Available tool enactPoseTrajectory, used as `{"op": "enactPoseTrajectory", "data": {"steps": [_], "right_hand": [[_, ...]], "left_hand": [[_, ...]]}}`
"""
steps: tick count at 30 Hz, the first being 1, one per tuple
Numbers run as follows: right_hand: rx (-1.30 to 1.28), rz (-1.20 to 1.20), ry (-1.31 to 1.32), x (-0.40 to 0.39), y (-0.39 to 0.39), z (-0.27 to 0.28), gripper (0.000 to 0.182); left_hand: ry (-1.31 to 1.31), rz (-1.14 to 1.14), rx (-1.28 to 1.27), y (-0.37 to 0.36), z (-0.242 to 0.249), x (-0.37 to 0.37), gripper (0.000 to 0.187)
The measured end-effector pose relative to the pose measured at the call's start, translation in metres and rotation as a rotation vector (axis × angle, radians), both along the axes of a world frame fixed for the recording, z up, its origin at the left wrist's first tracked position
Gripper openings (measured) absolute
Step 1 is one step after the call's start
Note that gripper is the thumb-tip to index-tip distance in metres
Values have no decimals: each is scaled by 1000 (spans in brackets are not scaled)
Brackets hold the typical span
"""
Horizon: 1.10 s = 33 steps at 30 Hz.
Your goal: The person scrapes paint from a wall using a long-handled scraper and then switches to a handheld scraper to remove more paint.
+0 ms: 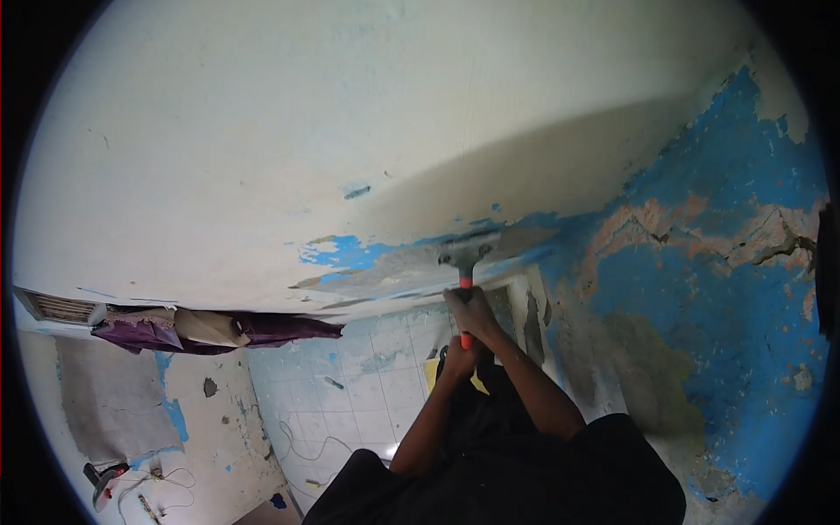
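Observation:
A long-handled scraper [468, 252] with a wide blade and a red handle is held up against the wall [490, 131]. Its blade meets a stretch of bare grey plaster edged with blue paint patches [346, 252]. My right hand [472, 313] is wrapped round the handle just below the scraper's head. Lower down, my left hand [459, 357] is closed round the handle near its end. Both forearms reach up from my dark shirt, and part of the fingers is hidden.
To the right, a cracked wall [647, 306] carries peeling blue paint. A purple cloth [289, 328] hangs in an opening at left, near a vent [61, 308]. A power tool [105, 479] and cables lie lower left. Below is a tiled floor [350, 407] with a small object [333, 382].

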State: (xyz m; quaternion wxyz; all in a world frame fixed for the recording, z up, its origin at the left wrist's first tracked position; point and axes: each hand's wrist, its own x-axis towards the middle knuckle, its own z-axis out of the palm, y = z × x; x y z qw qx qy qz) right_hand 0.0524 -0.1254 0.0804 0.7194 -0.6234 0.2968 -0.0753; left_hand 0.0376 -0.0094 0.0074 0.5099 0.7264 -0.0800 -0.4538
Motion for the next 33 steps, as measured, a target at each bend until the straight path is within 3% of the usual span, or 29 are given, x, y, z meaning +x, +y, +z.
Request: {"op": "enactPoseTrajectory", "data": {"steps": [3,8,14,20,26,29,33], "right_hand": [[16,-20,-31,-3,-2,24,38],[86,-48,134,-12,10,-40,37],[49,-57,48,-5,8,-3,38],[94,-32,91,-10,10,-16,36],[115,-17,61,-9,9,0,35],[195,-7,108,-13,15,-26,35],[195,-24,43,-6,13,12,37]], "left_hand": [[-21,-15,14,0,15,-4,29],[141,-51,73,20,-39,-30,33],[2,-17,30,10,-18,-10,31],[17,0,48,13,-21,-22,28],[34,-1,49,17,7,-25,26],[82,36,47,23,-18,-26,25],[94,6,48,29,-22,-14,24]]}}
